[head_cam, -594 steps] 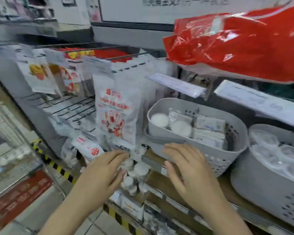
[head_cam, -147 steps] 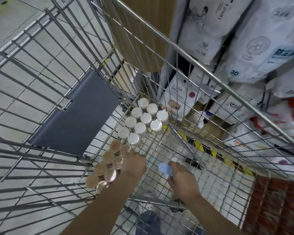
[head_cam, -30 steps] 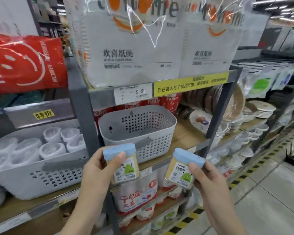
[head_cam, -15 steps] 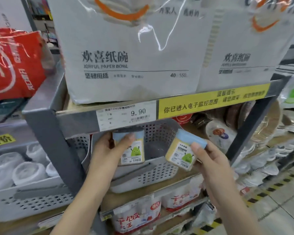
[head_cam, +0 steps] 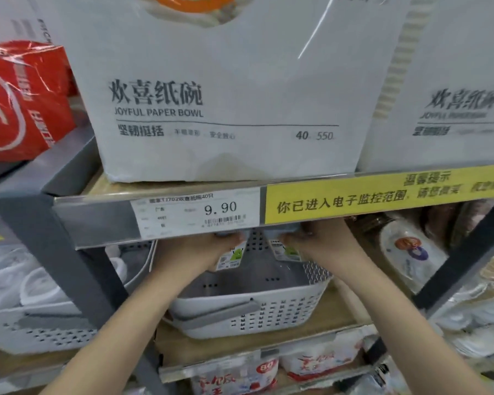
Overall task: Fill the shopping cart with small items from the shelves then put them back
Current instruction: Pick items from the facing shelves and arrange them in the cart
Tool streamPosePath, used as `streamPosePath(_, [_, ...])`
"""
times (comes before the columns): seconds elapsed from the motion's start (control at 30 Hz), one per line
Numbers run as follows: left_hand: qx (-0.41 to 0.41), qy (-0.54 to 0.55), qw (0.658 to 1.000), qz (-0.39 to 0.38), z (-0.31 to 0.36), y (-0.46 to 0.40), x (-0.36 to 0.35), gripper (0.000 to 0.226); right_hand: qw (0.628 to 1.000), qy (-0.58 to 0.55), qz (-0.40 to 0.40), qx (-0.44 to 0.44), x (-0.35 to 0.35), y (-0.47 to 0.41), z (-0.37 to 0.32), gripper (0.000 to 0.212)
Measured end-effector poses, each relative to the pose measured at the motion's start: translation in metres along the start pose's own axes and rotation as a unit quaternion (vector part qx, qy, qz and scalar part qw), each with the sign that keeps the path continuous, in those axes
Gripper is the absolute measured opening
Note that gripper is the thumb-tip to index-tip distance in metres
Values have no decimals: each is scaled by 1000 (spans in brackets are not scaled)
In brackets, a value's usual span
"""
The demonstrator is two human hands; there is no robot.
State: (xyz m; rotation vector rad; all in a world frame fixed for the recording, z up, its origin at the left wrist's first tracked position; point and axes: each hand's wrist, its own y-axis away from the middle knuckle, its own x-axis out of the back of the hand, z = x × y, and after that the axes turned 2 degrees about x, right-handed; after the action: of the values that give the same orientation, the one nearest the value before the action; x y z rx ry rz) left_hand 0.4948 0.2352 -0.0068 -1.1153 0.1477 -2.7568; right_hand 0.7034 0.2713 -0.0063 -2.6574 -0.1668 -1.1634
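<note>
At mid-frame, both hands reach under the shelf edge [head_cam: 183, 220] above a perforated grey basket [head_cam: 248, 312]. The left hand [head_cam: 200, 252] grips one small labelled box [head_cam: 232, 256], the right hand [head_cam: 322, 242] another small box [head_cam: 285, 250]. Large white paper bowl packs [head_cam: 226, 89] fill the upper frame.

A grey metal shelving unit [head_cam: 54, 223] fills the view, its upper shelf edge [head_cam: 103, 220] carrying a white price label [head_cam: 194, 213] reading 9.90 and, to the right, a yellow notice strip [head_cam: 382, 195]. On top stand large white paper bowl packs [head_cam: 226, 89], with a red plastic-wrapped pack [head_cam: 20, 101] at far left. Below, wooden shelf boards [head_cam: 334, 312] hold stacked printed plates [head_cam: 408, 252] at right, under even, flat light.
</note>
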Motion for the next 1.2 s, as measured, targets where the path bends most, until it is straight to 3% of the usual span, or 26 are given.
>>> streamPosePath(0.13, [97,-44,989,-107,5,-19,-18,49,992,105,-70,-10,-7,-12,-2,44])
streamPosePath(0.23, [117,-105,973,-171,2,-36,-33,36,977,149,-150,-24,-5,-16,-11,45])
streamPosePath(0.33, [110,-179,956,-206,-3,-51,-47,47,958,190,-212,-22,-1,-19,-18,50])
streamPosePath(0.5, [122,-230,936,-236,-5,-68,-62,45,942,225,-247,-17,-15,-34,-14,64])
streamPosePath(0.6, [128,-252,928,-241,-9,-71,-70,26,911,266,-308,-67,-28,-42,-6,71])
streamPosePath(0.73, [129,-267,922,-250,-14,-70,-76,27,890,240,-364,-130,-42,-52,6,87])
streamPosePath(0.9, [158,-177,927,-292,-11,-68,-81,36,866,229,-419,-152,-48,-56,13,81])
streamPosePath(1.1, [211,-29,923,-322,-11,-65,-82,46,895,227,-361,-129,-47,-65,16,62])
streamPosePath(1.2, [214,5,920,-327,-13,-65,-85,48,889,174,-396,-153,-45,-70,17,71])
